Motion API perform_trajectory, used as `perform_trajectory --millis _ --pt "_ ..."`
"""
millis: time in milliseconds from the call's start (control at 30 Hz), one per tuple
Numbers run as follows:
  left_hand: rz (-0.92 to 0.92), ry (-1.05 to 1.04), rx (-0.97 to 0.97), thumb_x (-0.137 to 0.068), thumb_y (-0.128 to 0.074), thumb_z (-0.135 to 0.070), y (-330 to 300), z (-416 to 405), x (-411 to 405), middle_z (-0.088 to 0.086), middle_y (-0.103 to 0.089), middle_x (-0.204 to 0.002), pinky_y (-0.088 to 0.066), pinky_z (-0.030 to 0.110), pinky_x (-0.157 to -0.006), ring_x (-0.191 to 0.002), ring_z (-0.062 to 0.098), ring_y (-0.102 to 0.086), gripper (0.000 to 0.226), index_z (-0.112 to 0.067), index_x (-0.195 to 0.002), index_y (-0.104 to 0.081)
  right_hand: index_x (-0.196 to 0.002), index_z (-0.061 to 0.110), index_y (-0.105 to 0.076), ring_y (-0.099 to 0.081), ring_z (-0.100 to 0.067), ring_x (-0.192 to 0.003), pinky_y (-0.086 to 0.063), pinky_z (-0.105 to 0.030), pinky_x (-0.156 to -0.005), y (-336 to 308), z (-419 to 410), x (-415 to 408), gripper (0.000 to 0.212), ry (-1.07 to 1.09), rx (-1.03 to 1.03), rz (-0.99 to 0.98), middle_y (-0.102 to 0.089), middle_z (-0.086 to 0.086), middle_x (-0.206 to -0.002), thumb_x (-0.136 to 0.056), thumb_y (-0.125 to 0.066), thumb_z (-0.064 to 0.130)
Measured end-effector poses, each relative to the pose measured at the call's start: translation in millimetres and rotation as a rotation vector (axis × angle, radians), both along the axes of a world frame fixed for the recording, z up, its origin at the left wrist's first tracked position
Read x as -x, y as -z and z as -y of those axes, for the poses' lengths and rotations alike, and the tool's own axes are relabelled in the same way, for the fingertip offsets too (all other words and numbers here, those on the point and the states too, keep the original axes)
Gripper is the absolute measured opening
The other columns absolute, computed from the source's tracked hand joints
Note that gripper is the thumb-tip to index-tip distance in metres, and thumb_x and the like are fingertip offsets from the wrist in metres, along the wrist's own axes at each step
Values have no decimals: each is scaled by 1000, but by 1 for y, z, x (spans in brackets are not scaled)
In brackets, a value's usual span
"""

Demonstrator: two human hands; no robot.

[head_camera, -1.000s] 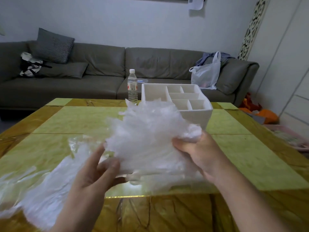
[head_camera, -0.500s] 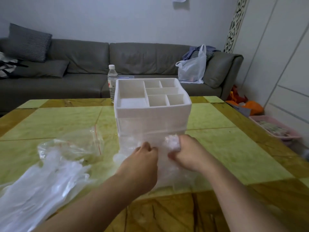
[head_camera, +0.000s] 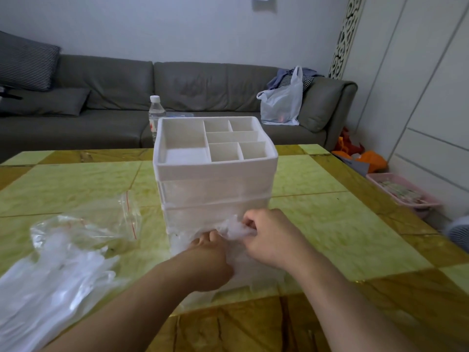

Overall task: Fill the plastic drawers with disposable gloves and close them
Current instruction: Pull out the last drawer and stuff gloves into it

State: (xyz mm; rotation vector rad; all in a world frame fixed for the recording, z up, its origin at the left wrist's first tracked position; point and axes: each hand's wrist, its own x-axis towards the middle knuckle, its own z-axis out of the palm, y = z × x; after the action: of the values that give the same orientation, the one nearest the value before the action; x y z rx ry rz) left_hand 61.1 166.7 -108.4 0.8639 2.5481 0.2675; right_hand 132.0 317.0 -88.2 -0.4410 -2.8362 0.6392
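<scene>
The right hand [head_camera: 269,240] pinches a crumpled bunch of gloves [head_camera: 234,228] at the low drawer [head_camera: 215,217] of the white organizer [head_camera: 215,168], near on the tabletop [head_camera: 330,224]. The left hand [head_camera: 210,260] is beside it; its grip I cannot tell. The gloves look light, soft and slippery, so better hold the whole bunch.

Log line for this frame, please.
stage: stuffing gloves into bottom drawer | right hand: pinching gloves | left hand: pushing in | drawer: open

The green-and-amber table [head_camera: 317,219] carries a drawer organizer [head_camera: 215,179], loose gloves [head_camera: 50,283] and a bottle [head_camera: 155,115].
</scene>
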Motion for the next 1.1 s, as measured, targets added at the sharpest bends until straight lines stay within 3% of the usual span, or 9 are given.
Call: perform_trajectory --millis 67,200,367,533,700,767,867,933,1100 --pt "-7 10 3 -98 -57 -38 0 0 0 20 -22 -161 -28 36 -118 -150 35 -25 81 2 -155 -16 -82 19 -63 -64 -21 -70 -49 -33 -60 -4 4 -3 25 33 -63 -11 -66 3 -76 -92 -67 41" --pt "8 31 -17 -103 -49 -37 0 2 -2 19 -3 -169 -18 37 -125 -156 35 -11 90 -1 -161 9 -58 19 -39 -46 -22 -58 -27 -29 -47 4 2 -5 43 202 -94 -72 -44 1 -62 -96 -58 26" --pt "34 27 10 -100 -50 -47 2 3 4 13 5 -173 -19 42 -127 -158 33 -5 99 -9 -162 18 -83 10 -71 -65 -30 -81 -44 -31 -60 14 7 1 29 331 -159 5 -66 -5 -84 -93 -60 34" --pt "73 3 43 -96 -52 -51 2 -3 4 8 14 -172 -15 46 -129 -159 31 6 105 -16 -161 22 -115 15 -57 -66 -30 -101 -47 -34 -71 -15 17 -7 42 347 -181 -10 -64 -5 -109 -88 -75 43" --pt "-13 134 59 -98 -45 -57 4 -6 3 10 6 -173 -10 50 -128 -159 35 3 92 -24 -165 9 -83 19 -56 -60 -21 -80 -54 -38 -68 -40 53 -18 18 82 -145 -92 -61 3 -84 -94 -56 32" --pt "-54 219 88 -105 -43 -50 -2 -4 -2 14 2 -173 -5 47 -129 -158 35 3 79 -20 -166 -2 -87 17 -68 -66 -23 -80 -58 -38 -69 -29 65 -14 18 22 -27 33 -67 -1 -85 -90 -51 21" --pt "-85 212 102 -106 -45 -43 -6 -1 -5 20 2 -171 -5 43 -129 -158 36 0 81 -8 -164 0 -104 15 -73 -68 -29 -103 -53 -32 -80 -8 60 -4 27 11 -32 207 -70 -8 -108 -86 -55 9" --pt "-71 162 75 -107 -43 -37 -6 1 -7 26 2 -169 -8 43 -128 -157 40 -4 82 -1 -162 6 -113 13 -70 -60 -27 -122 -50 -33 -102 1 51 1 26 -27 -72 226 -65 -7 -124 -90 -56 10" --pt "-47 96 10 -106 -45 -31 -10 1 -11 28 0 -168 -8 39 -127 -157 38 -6 84 3 -160 11 -153 16 -41 -10 -29 -161 -15 -37 -132 14 37 2 70 -43 -29 408 -21 -9 -169 -88 -64 22"
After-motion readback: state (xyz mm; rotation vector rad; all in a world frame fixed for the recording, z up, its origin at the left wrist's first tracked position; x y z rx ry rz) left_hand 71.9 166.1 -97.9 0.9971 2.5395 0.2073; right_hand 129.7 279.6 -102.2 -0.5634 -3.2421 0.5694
